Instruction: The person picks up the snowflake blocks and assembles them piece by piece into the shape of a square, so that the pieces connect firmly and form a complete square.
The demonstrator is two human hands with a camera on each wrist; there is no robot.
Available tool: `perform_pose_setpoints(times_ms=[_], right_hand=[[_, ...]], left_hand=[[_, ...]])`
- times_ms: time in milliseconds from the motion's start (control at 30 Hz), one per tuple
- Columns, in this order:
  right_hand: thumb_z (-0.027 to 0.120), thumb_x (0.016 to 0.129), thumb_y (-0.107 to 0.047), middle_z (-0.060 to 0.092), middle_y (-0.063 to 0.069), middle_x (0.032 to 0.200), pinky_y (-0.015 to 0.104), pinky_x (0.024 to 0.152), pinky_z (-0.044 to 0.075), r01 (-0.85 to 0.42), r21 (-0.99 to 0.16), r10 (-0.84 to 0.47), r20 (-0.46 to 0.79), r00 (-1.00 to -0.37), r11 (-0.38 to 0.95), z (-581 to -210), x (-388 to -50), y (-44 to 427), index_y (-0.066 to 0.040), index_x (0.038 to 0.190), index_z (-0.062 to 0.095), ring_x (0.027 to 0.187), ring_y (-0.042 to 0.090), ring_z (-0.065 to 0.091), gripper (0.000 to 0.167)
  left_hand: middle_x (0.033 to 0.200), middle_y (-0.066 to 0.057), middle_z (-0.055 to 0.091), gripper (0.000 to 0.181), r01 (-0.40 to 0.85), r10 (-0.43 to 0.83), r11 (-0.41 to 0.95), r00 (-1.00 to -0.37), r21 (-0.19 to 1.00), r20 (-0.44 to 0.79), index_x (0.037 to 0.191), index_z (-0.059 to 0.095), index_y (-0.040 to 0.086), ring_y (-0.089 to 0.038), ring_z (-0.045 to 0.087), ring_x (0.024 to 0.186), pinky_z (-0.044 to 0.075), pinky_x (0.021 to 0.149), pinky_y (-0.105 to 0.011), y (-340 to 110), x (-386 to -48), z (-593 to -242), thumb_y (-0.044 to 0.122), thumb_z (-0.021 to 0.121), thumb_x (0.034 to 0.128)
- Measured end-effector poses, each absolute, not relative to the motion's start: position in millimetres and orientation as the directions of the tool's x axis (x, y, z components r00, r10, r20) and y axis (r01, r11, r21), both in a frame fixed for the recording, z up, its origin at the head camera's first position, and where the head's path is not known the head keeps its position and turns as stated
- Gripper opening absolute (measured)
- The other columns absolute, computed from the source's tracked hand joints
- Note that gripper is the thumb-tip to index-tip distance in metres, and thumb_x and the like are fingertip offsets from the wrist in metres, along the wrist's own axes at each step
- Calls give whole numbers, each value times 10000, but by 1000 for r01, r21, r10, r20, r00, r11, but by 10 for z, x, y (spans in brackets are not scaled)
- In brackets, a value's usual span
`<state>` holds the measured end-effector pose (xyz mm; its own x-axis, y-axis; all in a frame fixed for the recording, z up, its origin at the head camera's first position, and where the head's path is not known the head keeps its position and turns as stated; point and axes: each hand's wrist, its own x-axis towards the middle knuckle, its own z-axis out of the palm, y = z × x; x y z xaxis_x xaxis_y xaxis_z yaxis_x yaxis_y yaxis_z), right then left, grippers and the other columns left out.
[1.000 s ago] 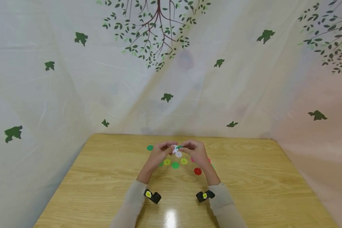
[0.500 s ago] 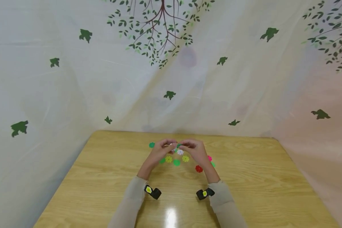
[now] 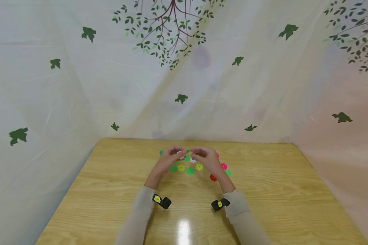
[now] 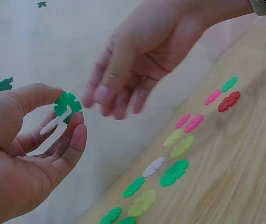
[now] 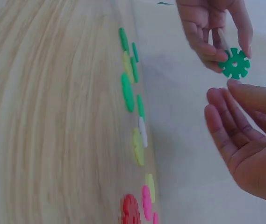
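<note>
My left hand (image 4: 30, 149) pinches a green notched snowflake disc (image 4: 66, 100) between thumb and fingers. A white notched disc (image 4: 53, 124) stands edge-on against it, slotted at an angle into the green one. Both are raised above the table in the left wrist view. Just to the right, my right hand (image 3: 208, 160) hovers with its fingers loosely bent and nothing between them. In the right wrist view its thumb tip is close below the green disc, apart from it by a small gap. The left fingers partly cover the white disc.
Loose notched discs lie flat on the wooden table (image 3: 110, 190) under and around the hands: several green, yellow discs (image 3: 199, 166), a white one (image 3: 193, 160), pink discs (image 3: 223, 166) and a red disc (image 3: 213, 177). A printed cloth (image 3: 141, 102) hangs behind the table's far edge.
Earlier, my right fingers were at the green disc against the white one. Now the right hand has let go and drawn slightly away, leaving the joined discs in my left hand.
</note>
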<state>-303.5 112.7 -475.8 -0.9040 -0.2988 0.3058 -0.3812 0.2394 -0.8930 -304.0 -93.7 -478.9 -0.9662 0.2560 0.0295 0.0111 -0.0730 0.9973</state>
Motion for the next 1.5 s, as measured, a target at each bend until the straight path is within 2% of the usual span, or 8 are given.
perform_pose_setpoints(times_ms=[167,300,600,767,1033,1200,1333,1500], right_hand=[[725,931,-49,745,170,952,238,716,562,-367,-813,-412,174,-894,452,-4773,-3099,1160,59,1089,731,822,181,681,191],[752,915,-88,734,125,931,248,698,545,-400,-713,-514,65,-855,576,-4774,-3117,1151,32,1071,738,825,154,654,197],[780,849,-39,614,27,765,255,585,446,-370,-660,-525,-44,-850,654,-4932,-3089,1035,-45,1026,749,672,132,524,179],[809,836,-27,617,58,811,267,632,464,-361,-674,-523,-45,-851,645,-4938,-3079,1022,-39,983,723,731,148,535,171],[743,858,46,659,142,840,259,662,508,-407,-757,-570,56,-820,511,-4879,-3151,1091,22,969,661,756,152,595,140],[694,930,24,659,187,872,384,659,608,-333,-879,-444,162,-881,341,-4742,-3155,1156,89,1096,645,707,173,662,185],[682,962,-31,663,266,952,474,760,620,-342,-919,-348,261,-900,196,-4634,-3135,1169,95,1174,627,772,243,708,253],[694,960,-54,664,335,984,399,748,628,-371,-923,-291,328,-899,104,-4599,-3109,1158,82,1163,641,796,357,722,250]], left_hand=[[938,17,637,138,26,178,-62,-983,998,37,1069,638,32,-126,613,879,463,1037,-581,-1029,-3070,-4747,139,667,986],[973,-21,659,161,32,172,-48,-984,998,40,1084,639,33,-120,611,880,471,1025,-550,-1069,-3068,-4708,156,674,987],[1272,-194,659,300,15,216,-70,-976,997,30,1259,643,-10,-115,618,984,452,1088,-559,-1106,-3036,-4723,185,603,1034],[1346,-192,625,315,7,221,-56,-975,998,19,1295,638,17,-115,600,1059,493,1062,-482,-1101,-3045,-4760,205,567,1051],[1320,-153,636,344,33,209,-67,-977,997,47,1328,602,-27,-110,617,1087,473,1069,-521,-1079,-3060,-4770,153,585,1035],[1286,-104,650,359,58,200,-54,-977,997,68,1315,612,-61,-100,615,1047,493,1037,-510,-1062,-3056,-4774,123,631,1007],[1276,-117,659,342,68,203,-43,-976,997,75,1302,640,-42,-117,616,1021,503,1022,-516,-1051,-3044,-4764,121,641,1001],[1312,-171,650,357,92,245,-8,-965,996,91,1329,637,-26,-126,623,1012,496,1033,-538,-1009,-3032,-4765,125,629,1005]])
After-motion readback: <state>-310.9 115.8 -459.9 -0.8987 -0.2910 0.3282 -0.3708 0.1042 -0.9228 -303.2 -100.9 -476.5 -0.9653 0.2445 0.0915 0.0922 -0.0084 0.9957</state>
